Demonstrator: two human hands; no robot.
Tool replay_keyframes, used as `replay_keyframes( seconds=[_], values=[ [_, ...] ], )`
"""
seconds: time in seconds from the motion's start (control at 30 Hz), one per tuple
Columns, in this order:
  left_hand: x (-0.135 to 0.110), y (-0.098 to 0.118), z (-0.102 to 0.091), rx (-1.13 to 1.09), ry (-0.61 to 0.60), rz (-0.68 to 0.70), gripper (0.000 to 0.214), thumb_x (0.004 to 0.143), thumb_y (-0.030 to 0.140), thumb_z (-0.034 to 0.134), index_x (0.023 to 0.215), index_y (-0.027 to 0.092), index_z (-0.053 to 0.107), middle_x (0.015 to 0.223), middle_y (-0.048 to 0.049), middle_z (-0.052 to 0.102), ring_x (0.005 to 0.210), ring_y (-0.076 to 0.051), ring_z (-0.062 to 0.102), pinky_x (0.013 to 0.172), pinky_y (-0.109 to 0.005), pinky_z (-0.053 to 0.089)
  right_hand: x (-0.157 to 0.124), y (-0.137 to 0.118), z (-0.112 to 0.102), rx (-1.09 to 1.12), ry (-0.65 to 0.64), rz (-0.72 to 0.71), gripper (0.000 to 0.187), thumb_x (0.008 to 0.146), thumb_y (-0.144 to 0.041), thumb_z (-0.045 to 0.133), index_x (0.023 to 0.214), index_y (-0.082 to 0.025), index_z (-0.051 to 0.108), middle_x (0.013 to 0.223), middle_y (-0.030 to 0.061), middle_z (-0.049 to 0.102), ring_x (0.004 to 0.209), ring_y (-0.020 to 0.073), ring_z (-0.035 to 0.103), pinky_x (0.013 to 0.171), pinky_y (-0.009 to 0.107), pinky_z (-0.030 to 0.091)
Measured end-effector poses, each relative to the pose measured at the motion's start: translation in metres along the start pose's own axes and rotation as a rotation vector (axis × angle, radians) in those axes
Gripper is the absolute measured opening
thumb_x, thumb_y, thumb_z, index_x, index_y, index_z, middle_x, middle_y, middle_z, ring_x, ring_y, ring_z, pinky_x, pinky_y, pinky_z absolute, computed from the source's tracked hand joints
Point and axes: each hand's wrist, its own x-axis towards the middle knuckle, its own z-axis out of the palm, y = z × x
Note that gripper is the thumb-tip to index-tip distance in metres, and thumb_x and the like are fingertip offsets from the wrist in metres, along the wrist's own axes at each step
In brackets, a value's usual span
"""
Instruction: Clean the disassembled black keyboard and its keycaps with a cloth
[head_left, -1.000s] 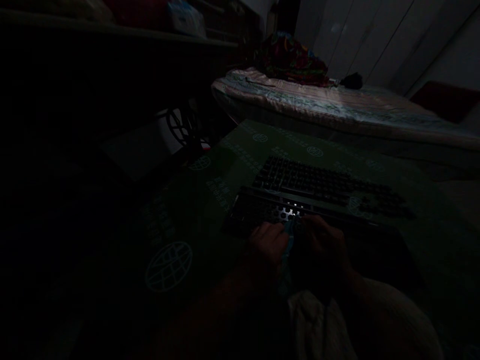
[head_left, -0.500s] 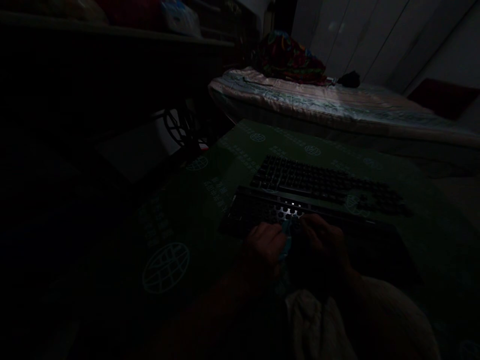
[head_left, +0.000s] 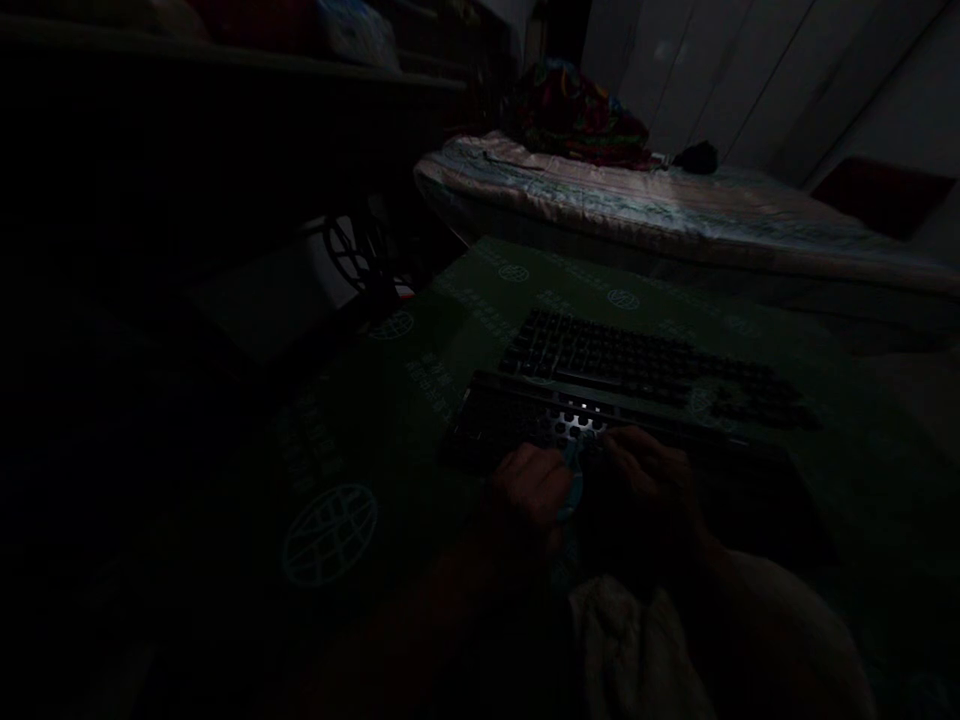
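Note:
In the head view a black keyboard base [head_left: 487, 420] lies on a green printed sheet, its key area bare of caps where a bright patch lights it. My left hand [head_left: 531, 485] is closed around a slim teal object [head_left: 576, 490] whose upper end meets the base near the lit patch; its kind is unclear in the dark. Close beside it, my right hand [head_left: 649, 475] has its fingers pinched together over the base. What they hold, if anything, is too dark to see. Behind the base, loose black keycaps [head_left: 600, 355] lie in keyboard-like rows.
The green sheet [head_left: 330, 535] carries white globe prints. Beyond it stands a bed [head_left: 600, 195] with a patterned red cloth [head_left: 577, 115] heaped on it. At the left is a dark table [head_left: 225, 50] with a spoked wheel [head_left: 349, 255] beneath.
The teal object looks slightly shifted in my left hand, and the light on the keyboard base is a little dimmer. Both hands stay in nearly the same place.

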Motion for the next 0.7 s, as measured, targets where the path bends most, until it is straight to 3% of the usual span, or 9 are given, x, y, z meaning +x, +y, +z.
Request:
replay_keyframes(
  seconds=[0.4, 0.5, 0.7],
  values=[
    [-0.0002, 0.0037, -0.0040, -0.047, 0.023, 0.053, 0.013, 0.074, 0.015, 0.043, 0.082, 0.016, 0.054, 0.085, -0.0090, 0.059, 0.076, -0.019, 0.052, 0.066, -0.032, 0.045, -0.0020, -0.0045, -0.0017, 0.167, 0.029, 0.107, 0.024, 0.079, -0.038, 0.054, 0.074, -0.017, 0.064, 0.060, 0.0014, 0.063, 0.051, 0.0127, 0.057, 0.043, 0.019, 0.041],
    [-0.0005, 0.0023, -0.0036, -0.066, 0.021, 0.077, 0.015, 0.072, 0.014, 0.043, 0.082, 0.014, 0.053, 0.085, -0.0096, 0.060, 0.075, -0.019, 0.051, 0.065, -0.032, 0.044, -0.0025, -0.0049, -0.0002, 0.165, 0.064, 0.095, 0.024, 0.078, -0.038, 0.055, 0.071, -0.017, 0.063, 0.057, 0.0011, 0.061, 0.048, 0.0123, 0.055, 0.041, 0.019, 0.040],
    [-0.0030, 0.0016, -0.0036, -0.080, -0.031, 0.112, 0.014, 0.075, 0.019, 0.043, 0.083, 0.014, 0.055, 0.080, -0.0085, 0.059, 0.071, -0.018, 0.049, 0.060, -0.030, 0.042, -0.0027, -0.0032, -0.0028, 0.145, 0.006, 0.014, 0.025, 0.080, -0.036, 0.050, 0.069, -0.017, 0.063, 0.060, 0.0024, 0.062, 0.050, 0.0134, 0.057, 0.042, 0.021, 0.041]
  ],
)
